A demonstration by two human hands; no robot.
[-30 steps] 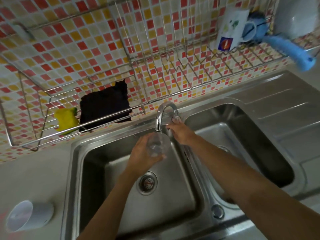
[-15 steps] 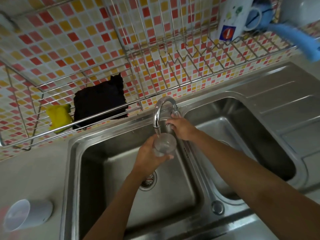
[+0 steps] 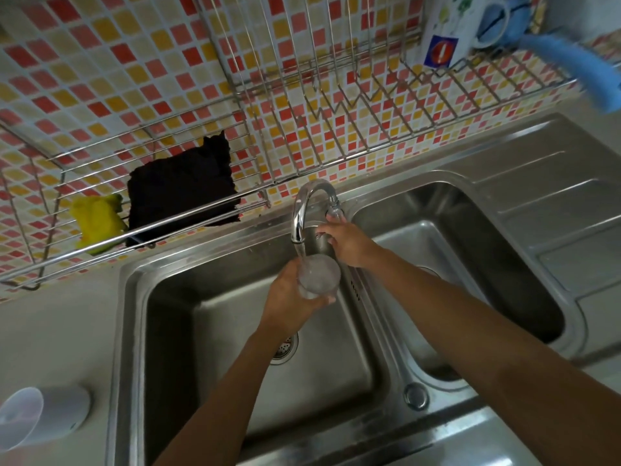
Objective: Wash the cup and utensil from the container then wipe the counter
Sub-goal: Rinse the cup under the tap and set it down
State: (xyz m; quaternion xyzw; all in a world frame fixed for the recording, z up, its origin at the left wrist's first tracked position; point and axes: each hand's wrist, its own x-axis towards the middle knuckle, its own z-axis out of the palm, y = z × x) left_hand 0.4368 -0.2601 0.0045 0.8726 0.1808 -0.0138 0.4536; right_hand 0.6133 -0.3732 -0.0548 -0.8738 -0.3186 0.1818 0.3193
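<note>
My left hand grips a clear glass cup over the left sink basin, right under the spout of the chrome faucet. A stream of water runs from the spout into the cup. My right hand is closed on the faucet handle behind the cup. A translucent plastic container lies on its side on the counter at the lower left. No utensil is visible.
A wire rack on the tiled wall holds a yellow sponge and a black cloth. A higher dish rack carries a white mug and a blue brush. The right basin and drainboard lie to the right.
Water now flows from the spout into the cup; no stream shows in the earlier frames. Both hands stay near the faucet, and the view has shifted slightly.
</note>
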